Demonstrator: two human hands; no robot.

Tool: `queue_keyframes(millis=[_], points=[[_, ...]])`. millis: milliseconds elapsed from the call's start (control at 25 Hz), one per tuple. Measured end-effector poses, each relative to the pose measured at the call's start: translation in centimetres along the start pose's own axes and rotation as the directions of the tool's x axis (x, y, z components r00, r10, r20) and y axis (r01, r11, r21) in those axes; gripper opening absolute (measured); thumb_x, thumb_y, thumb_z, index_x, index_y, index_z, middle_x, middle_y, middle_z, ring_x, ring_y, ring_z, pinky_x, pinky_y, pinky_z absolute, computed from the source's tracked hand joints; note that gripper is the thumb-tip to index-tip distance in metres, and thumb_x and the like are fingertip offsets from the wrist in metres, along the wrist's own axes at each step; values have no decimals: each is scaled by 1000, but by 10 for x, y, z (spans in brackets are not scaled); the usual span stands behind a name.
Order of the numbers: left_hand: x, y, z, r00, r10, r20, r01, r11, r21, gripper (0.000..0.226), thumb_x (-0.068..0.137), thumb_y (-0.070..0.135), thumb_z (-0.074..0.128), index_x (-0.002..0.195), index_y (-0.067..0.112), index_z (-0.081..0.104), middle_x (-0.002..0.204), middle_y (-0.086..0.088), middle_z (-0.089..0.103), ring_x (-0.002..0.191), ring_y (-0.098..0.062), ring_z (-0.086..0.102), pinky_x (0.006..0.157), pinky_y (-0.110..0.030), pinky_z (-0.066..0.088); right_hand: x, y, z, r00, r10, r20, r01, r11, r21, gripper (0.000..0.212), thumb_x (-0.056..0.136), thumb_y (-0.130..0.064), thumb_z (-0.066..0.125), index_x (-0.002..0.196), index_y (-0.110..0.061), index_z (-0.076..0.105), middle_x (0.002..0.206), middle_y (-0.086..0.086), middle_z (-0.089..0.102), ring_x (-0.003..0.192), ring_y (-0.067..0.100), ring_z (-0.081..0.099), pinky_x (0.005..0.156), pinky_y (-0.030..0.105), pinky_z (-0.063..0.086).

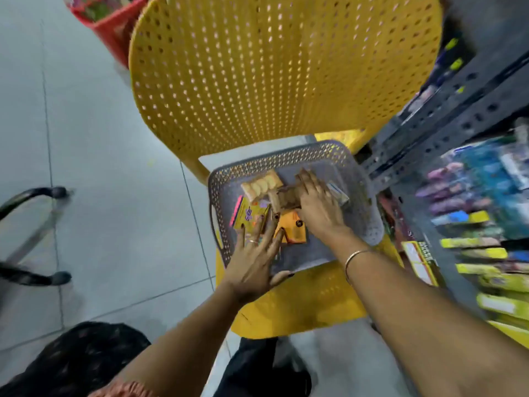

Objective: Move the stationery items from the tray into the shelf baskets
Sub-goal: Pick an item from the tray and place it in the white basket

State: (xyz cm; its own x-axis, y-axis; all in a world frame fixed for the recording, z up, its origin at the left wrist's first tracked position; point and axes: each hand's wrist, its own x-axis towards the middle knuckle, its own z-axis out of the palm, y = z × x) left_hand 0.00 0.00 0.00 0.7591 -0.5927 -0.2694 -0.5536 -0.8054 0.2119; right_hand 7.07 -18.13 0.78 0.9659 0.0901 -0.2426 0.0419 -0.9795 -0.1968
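Observation:
A grey perforated tray (286, 156) rests on the seat of a yellow chair (286, 67). Inside it lie a yellow packet with a pink edge (247, 214), an orange packet (294, 229), a pale pack of round pieces (260, 183) and a brown pack (286, 197). My left hand (254, 259) hovers over the tray's near left part, fingers spread over the yellow and orange packets, holding nothing. My right hand (317, 206) reaches into the tray's middle, its fingers curled on the brown pack. The picture is blurred by motion.
A grey metal shelf rack (458, 110) stands at the right, with baskets of coloured stationery (481, 196) and yellow boxes (486, 270). A red basket (106, 21) sits on the floor behind the chair. Black chair legs (34, 233) are at the left.

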Motion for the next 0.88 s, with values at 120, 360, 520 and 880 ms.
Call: queue_keyframes(millis=[120,360,520,880], points=[[2,-1,21,1000,-9,7,9,1000,25,85,87,70,17,143,8,29,152,-14,18,139,-38,7,103,-65,22,13,10,31,988,-145,-54,140,986,-88,50,72,2,58,121,6,54,126,26,59,117,42,56,96,54,46],[0,-3,25,996,-24,83,24,1000,4,83,86,68,15,142,10,33,149,-15,30,136,-37,21,102,-63,22,17,17,27,990,-140,-23,134,978,-158,54,74,12,51,127,3,47,125,26,55,118,41,49,114,52,26],[1,-2,24,992,-53,119,56,998,-16,89,81,70,4,145,12,24,154,-12,17,139,-34,10,106,-61,16,22,16,30,993,-112,-25,107,981,-162,50,73,9,53,122,1,49,117,24,56,113,39,49,111,52,29],[1,-2,23,987,-53,152,54,999,-2,91,78,70,-1,146,13,22,155,-11,11,140,-31,6,107,-58,12,10,16,8,998,-62,-23,63,998,23,48,77,-9,61,121,1,45,125,20,48,117,35,44,83,45,48]])
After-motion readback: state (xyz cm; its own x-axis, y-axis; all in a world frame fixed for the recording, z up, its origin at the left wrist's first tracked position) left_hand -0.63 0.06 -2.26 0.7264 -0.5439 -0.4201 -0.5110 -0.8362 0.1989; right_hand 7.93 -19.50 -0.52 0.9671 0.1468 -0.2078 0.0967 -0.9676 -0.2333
